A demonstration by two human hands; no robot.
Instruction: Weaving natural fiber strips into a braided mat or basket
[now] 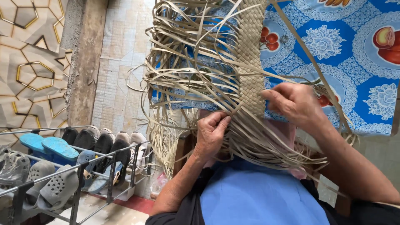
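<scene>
A narrow woven band (251, 58) of pale dried leaf strips runs down the middle of the view, with many loose strips (183, 71) fanning out to the left and below. My left hand (211, 135) pinches several loose strips just left of the band's lower end. At the band's lower right edge, my right hand (296, 104) grips strips between thumb and fingers. One long strip (316, 66) slants across to the right above that hand.
A blue cloth (354, 54) with white lace and fruit prints lies under the weaving. A metal shoe rack (62, 166) with sandals and clogs stands at lower left. Tiled floor (121, 62) and a patterned wall (29, 62) are to the left.
</scene>
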